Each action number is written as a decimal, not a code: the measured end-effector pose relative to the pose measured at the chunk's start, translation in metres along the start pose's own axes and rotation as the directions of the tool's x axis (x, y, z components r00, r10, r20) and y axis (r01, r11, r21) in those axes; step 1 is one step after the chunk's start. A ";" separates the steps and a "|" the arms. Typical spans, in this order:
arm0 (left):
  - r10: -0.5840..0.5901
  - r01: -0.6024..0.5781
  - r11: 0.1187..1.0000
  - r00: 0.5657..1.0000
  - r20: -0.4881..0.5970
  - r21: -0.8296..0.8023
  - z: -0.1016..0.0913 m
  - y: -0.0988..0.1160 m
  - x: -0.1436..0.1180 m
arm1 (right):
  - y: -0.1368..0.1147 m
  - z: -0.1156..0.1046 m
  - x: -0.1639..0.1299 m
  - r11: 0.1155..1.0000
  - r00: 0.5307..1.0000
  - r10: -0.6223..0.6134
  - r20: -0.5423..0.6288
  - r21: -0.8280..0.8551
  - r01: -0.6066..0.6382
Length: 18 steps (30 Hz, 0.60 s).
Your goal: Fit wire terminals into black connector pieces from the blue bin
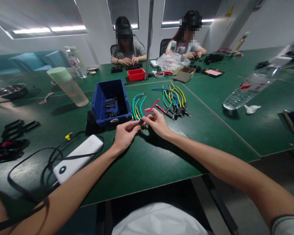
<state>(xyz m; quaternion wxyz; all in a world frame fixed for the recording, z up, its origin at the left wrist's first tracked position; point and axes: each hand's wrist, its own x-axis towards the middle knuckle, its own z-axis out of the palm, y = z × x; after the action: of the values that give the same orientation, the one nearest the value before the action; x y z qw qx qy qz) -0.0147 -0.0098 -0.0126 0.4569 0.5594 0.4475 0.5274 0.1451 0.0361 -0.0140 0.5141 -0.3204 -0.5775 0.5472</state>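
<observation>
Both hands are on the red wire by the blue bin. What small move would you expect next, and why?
Probably the left hand pushes the small dark piece further onto the end of the red wire, while the right hand steadies it. Both pinch that wire where the hands meet, and finished wires with connectors lie just beyond.

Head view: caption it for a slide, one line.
Both hands, left hand and right hand, pinch a red wire beside a blue bin on the green table.
</observation>
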 end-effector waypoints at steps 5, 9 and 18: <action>0.094 -0.096 0.987 0.995 0.023 0.129 -0.004 0.000 -0.002 | 0.001 -0.001 0.001 0.997 0.999 -0.039 -0.015 -0.060 0.038; 0.227 -0.239 0.872 0.971 0.081 0.427 -0.008 0.002 -0.002 | 0.000 -0.006 0.005 0.993 0.997 -0.069 -0.037 -0.094 0.065; 0.270 -0.484 0.457 0.875 0.402 0.747 -0.013 0.001 0.001 | 0.001 -0.016 0.013 0.984 0.996 -0.072 -0.053 -0.167 0.062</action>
<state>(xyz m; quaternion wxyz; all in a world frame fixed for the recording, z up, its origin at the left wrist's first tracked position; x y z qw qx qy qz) -0.0276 -0.0087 -0.0113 0.0563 0.8479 0.4506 0.2735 0.1567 0.0536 -0.0138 0.5207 -0.3584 -0.6158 0.4704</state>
